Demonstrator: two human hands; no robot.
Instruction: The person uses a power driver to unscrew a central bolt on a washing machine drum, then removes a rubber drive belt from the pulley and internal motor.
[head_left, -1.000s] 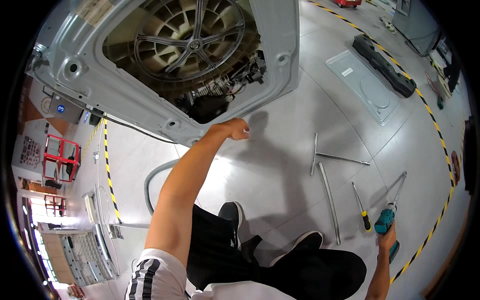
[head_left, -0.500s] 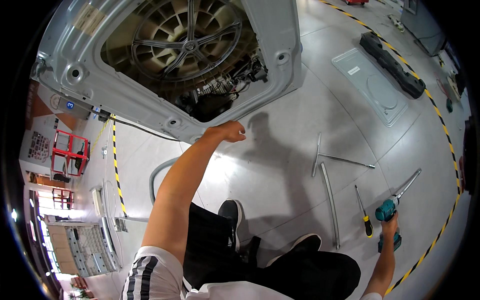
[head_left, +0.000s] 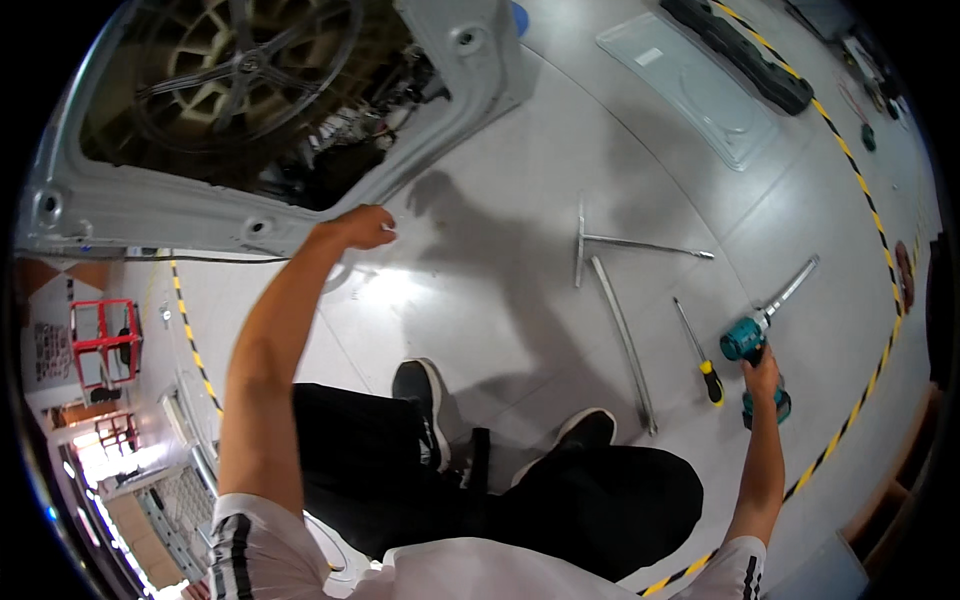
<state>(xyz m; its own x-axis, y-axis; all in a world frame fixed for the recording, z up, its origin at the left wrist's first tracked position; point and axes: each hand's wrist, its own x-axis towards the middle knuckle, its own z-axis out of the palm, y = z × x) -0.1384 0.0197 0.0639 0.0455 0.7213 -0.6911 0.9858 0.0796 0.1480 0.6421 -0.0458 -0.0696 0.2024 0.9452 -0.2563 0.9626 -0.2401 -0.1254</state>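
Pale floor tiles point(head_left: 560, 100) carry a screwdriver point(head_left: 711, 382) right of centre, seemingly for easy reach. Farther right, the right hand point(head_left: 762, 376) wraps its fingers around the teal drill point(head_left: 743, 340) — apparently for control. Left of centre, the left hand point(head_left: 366, 228) curls beside the grey appliance point(head_left: 180, 222), perhaps for balance — whether its fingers grip, I cannot tell.

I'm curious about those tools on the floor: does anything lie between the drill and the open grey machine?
Yes: on the floor between the drill in the right hand and the machine lie a screwdriver, a long metal bar and a T-shaped tool, in that order.
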